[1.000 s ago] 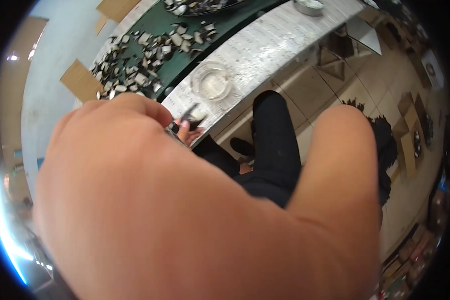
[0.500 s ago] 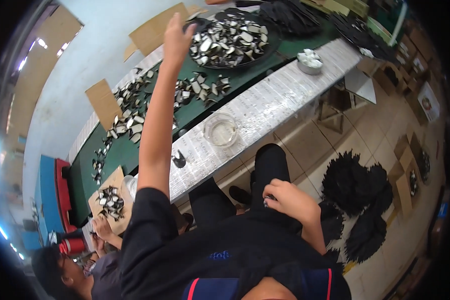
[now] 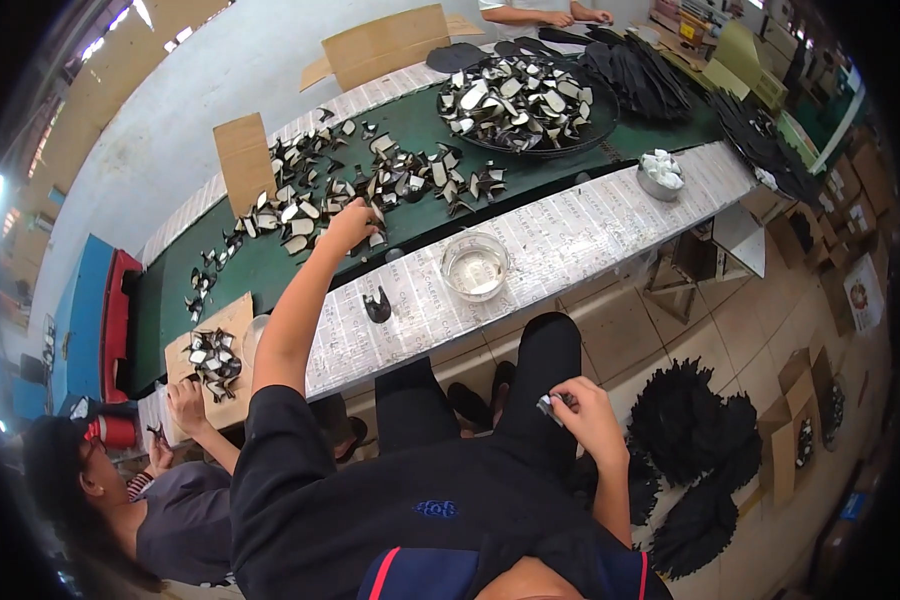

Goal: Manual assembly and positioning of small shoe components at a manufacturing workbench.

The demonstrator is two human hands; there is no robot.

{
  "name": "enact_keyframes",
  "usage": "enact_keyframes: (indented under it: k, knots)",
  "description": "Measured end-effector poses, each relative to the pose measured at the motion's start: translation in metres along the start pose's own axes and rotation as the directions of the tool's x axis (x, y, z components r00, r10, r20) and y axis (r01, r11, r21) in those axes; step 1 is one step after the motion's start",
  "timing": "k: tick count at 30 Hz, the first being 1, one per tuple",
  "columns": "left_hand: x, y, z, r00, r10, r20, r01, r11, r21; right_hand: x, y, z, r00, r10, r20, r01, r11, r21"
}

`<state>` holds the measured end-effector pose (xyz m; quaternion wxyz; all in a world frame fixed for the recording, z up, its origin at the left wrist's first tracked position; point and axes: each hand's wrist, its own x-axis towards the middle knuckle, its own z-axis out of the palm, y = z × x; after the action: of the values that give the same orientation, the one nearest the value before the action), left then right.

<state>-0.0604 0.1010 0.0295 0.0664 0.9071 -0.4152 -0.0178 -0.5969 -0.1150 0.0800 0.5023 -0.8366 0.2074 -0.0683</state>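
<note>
Head cam looking down: left hand is stretched out over the green belt, fingers curled onto one of the scattered black-and-white pieces. Right hand sits by the knee, pinching a small grey scrap. A glass bowl stands nearby on the papered bench.

**Reaching into the scattered pieces**

Our left hand stretches over the papered front edge of the counter into black-and-white cut pieces on the green belt. Our right hand pinches a small grey piece above our knee. A glass bowl sits near that edge.
</note>
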Motion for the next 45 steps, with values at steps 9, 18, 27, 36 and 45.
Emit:
enact_keyframes:
  k: [9, 18, 27, 36, 45]
  knots:
    - [-0.029, 0.005, 0.005, 0.910, 0.106, -0.401, -0.055, 0.989, 0.137, 0.040, -0.053, 0.043, 0.984, -0.164, -0.072, 0.172, 0.979, 0.109]
    - [-0.049, -0.010, 0.023, 0.926, 0.179, -0.333, -0.162, 0.984, 0.078, 0.039, -0.058, 0.066, 0.987, -0.160, -0.016, 0.160, 0.982, 0.097]
    - [-0.079, 0.022, 0.008, 0.807, 0.094, -0.582, -0.153, 0.987, -0.053, 0.046, -0.055, 0.073, 0.989, -0.149, -0.009, 0.149, 0.983, 0.103]
    - [-0.169, 0.144, -0.005, 0.886, -0.429, -0.177, 0.177, 0.665, -0.725, 0.053, -0.038, 0.076, 0.994, -0.071, -0.088, 0.094, 0.953, 0.288]
    - [-0.195, 0.162, 0.025, 0.893, -0.393, -0.221, 0.129, 0.692, -0.710, 0.046, -0.027, 0.069, 0.991, -0.044, -0.129, 0.088, 0.930, 0.357]
